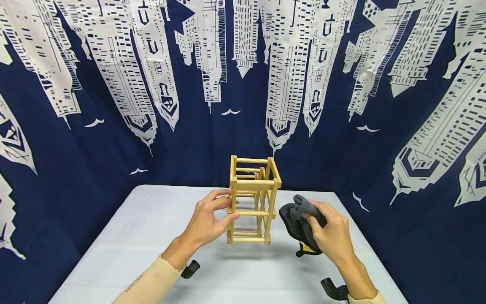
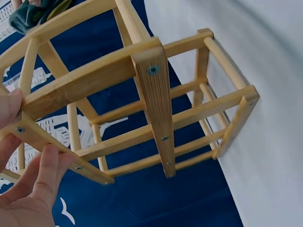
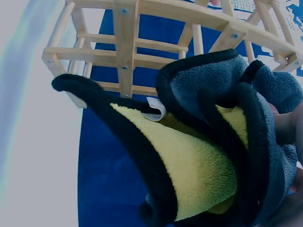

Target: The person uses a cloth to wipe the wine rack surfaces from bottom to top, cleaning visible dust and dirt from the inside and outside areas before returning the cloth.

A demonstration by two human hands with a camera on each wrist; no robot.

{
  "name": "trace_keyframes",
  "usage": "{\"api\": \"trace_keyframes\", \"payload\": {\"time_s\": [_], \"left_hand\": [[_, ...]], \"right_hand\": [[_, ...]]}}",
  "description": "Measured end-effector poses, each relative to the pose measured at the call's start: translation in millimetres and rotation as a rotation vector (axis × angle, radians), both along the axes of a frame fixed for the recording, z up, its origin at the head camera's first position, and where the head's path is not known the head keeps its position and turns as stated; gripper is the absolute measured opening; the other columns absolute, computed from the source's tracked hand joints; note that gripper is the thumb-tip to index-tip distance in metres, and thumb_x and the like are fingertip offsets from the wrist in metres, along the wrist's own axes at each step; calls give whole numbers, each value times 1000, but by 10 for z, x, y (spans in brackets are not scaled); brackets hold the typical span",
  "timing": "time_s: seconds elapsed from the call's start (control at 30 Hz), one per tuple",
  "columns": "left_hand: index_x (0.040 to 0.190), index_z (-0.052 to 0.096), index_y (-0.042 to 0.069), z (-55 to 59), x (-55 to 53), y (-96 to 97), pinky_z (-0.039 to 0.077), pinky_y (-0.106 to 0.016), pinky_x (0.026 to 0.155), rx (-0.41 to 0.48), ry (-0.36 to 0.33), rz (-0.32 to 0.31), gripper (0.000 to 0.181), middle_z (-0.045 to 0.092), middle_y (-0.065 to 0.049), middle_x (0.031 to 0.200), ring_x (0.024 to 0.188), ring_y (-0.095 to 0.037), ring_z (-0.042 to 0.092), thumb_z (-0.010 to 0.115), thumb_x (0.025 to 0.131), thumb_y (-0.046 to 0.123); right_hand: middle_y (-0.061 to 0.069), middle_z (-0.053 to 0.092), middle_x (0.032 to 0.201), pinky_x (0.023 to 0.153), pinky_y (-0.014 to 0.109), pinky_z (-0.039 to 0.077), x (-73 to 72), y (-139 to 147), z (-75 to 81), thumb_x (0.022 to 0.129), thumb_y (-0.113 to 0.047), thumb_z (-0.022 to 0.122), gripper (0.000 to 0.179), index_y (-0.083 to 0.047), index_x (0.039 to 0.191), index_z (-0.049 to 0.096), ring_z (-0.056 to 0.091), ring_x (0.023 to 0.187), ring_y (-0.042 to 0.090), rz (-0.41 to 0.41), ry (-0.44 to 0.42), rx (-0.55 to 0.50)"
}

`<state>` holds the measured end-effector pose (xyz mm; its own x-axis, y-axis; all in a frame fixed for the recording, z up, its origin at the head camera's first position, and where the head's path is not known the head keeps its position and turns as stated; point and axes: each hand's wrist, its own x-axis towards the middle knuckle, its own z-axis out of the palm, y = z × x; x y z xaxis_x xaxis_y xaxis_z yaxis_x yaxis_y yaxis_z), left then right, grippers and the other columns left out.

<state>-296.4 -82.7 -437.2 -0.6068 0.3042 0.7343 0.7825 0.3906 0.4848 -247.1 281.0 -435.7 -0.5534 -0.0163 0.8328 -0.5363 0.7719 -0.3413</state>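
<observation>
A light wooden rack [image 1: 252, 213] of bars and posts stands upright on the white table. My left hand [image 1: 210, 217] holds its left side, with the thumb [image 2: 10, 106] and fingers [image 2: 47, 170] on either side of a wooden post in the left wrist view. To the right of the rack, my right hand [image 1: 332, 232] grips a bunched microfiber cloth [image 1: 301, 217]. The cloth [image 3: 189, 161] is grey on one face and yellow on the other, with black edging and a small white tag. It hangs close beside the rack [image 3: 125, 47], overlapping it in the right wrist view.
The white table [image 1: 159, 236] runs out to both sides of the rack. Behind it hangs a dark blue curtain [image 1: 190, 147] printed with white city buildings. Black wrist-camera mounts [image 1: 190, 269] stick out by both wrists.
</observation>
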Motion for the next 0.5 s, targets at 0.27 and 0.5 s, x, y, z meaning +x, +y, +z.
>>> {"api": "trace_keyframes", "payload": {"time_s": [0.27,0.5], "left_hand": [[123,87,1,-14,-59,-184,73,-41,101,25,0,12,32,83,-16,135,121,-34,86,97,93,0],[126,86,-3,14,-138,-296,72,-39,104,84,-88,34,35,83,-17,130,116,-35,87,92,93,-10]], "right_hand": [[11,88,114,103,-4,44,28,2,-114,87,12,94,43,-2,127,86,85,104,40,-32,-20,-39],[9,88,116,103,-4,43,43,27,-198,87,11,95,45,-5,129,86,85,105,39,-59,-37,-59]]}}
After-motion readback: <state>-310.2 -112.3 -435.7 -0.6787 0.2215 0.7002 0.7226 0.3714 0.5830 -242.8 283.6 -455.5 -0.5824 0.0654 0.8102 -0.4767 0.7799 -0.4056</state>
